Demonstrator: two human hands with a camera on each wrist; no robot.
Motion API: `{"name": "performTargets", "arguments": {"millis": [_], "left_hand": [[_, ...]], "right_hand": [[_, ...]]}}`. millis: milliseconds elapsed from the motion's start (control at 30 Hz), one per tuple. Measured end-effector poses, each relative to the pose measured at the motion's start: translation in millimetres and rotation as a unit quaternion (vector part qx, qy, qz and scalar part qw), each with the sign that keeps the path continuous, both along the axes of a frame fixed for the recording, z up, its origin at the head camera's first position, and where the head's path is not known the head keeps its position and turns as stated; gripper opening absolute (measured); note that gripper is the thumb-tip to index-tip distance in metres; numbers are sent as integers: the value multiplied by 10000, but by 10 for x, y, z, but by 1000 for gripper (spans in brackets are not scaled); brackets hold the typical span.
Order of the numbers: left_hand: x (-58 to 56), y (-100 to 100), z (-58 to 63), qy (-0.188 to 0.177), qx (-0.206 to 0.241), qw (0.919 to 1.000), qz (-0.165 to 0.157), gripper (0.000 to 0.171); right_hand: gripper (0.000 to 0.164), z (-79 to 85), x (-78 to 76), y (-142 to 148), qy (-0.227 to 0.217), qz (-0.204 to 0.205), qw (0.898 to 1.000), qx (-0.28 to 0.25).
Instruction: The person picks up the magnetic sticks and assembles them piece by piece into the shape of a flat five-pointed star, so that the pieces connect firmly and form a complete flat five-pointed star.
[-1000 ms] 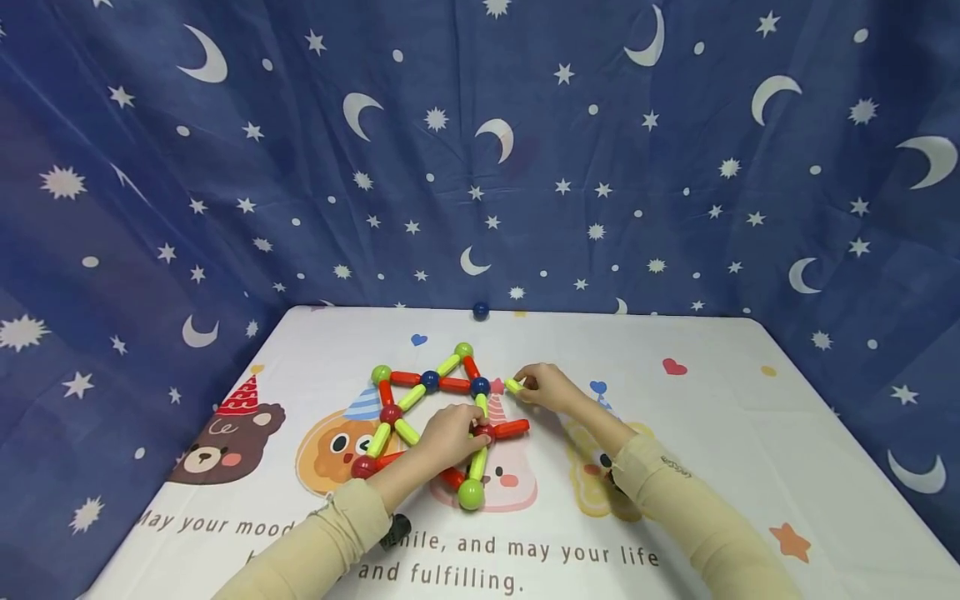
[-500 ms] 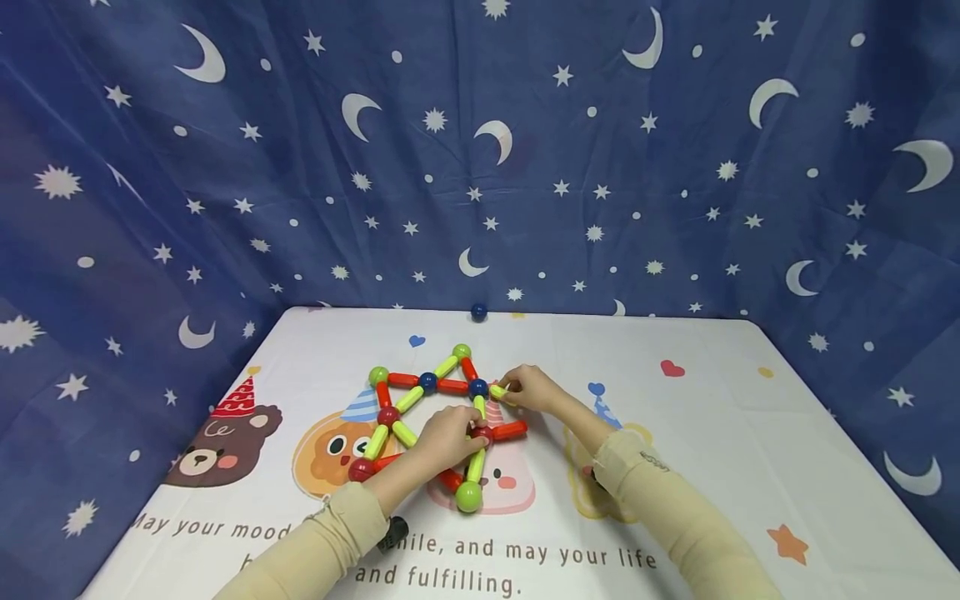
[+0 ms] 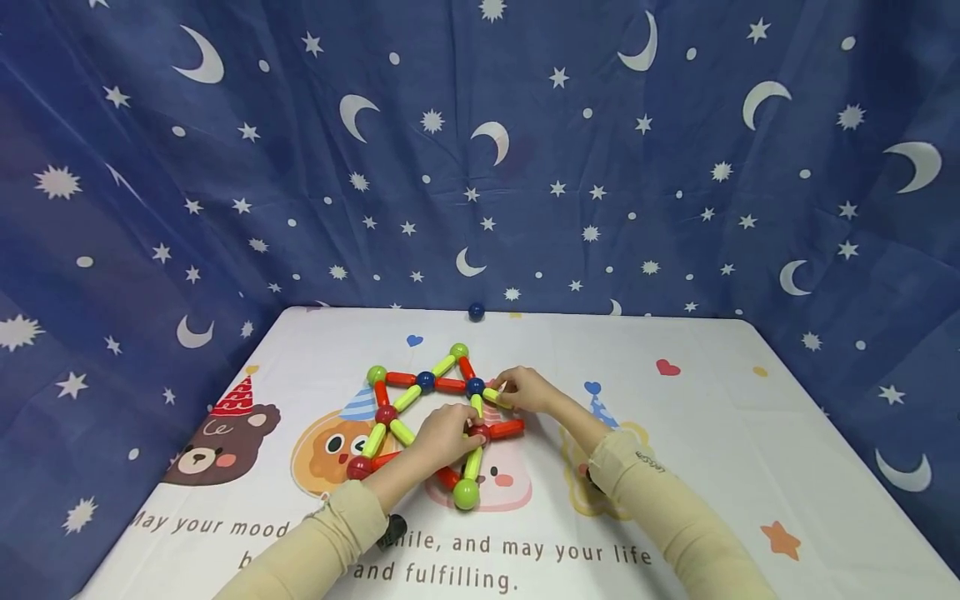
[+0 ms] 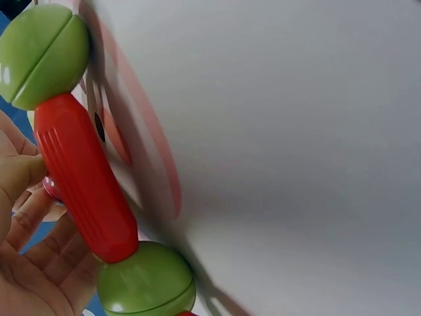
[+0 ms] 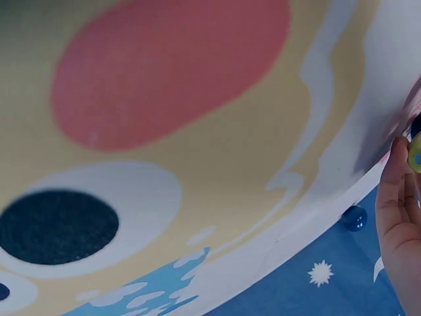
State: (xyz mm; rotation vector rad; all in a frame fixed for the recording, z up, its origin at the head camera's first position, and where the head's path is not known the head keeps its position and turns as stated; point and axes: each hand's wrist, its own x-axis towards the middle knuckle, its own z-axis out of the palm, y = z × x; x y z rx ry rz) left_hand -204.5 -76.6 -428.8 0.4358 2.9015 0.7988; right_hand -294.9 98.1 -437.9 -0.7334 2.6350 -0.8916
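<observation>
Your right hand [image 3: 527,390] pinches a short yellow-green stick [image 3: 491,395] at its outer end, with the free end touching or just short of the blue ball [image 3: 476,386] beyond your fingertips; which of the two cannot be told. Your left hand [image 3: 446,434] rests curled over the star figure [image 3: 427,417], fingers closed on the red ball [image 3: 480,432] at its near right joint, beside a red stick [image 3: 507,429].

The pieces look like hard, smooth plastic, light and stiff, so a fingertip pinch is enough. The joints probably cling only lightly, so the flat figure is likely to shift or come apart if pushed sideways. Keep the stick held by its thick rounded end, not its slick middle, and keep your left fingers down on the ball. A loose blue ball [image 3: 476,312] lies well beyond both hands, at the tablecloth's [image 3: 712,433] far edge.
</observation>
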Motion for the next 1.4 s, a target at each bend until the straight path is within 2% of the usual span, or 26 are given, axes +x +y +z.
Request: {"name": "performTargets", "arguments": {"millis": [500, 733, 967, 1100, 1233, 1400], "left_hand": [[7, -11, -33, 69, -134, 9999, -28, 18], [-3, -12, -38, 183, -88, 9998, -92, 17], [-14, -16, -46, 151, -34, 9998, -80, 18], [-17, -19, -42, 127, -24, 9999, -60, 20], [-19, -18, -33, 137, -25, 9999, -68, 19], [-16, -29, -39, 126, 41, 9999, -108, 17]], "right_hand": [[18, -16, -30, 17, 411, -18, 9991, -39], [16, 4, -61, 18, 539, -221, 9981, -182], [18, 40, -71, 39, 577, 181, 9981, -104], [22, 101, -81, 38, 426, 371, 9983, -114], [23, 131, -143, 48, 429, 444, 9981, 0], [20, 146, -320, 45, 908, 26, 9958, 154]]}}
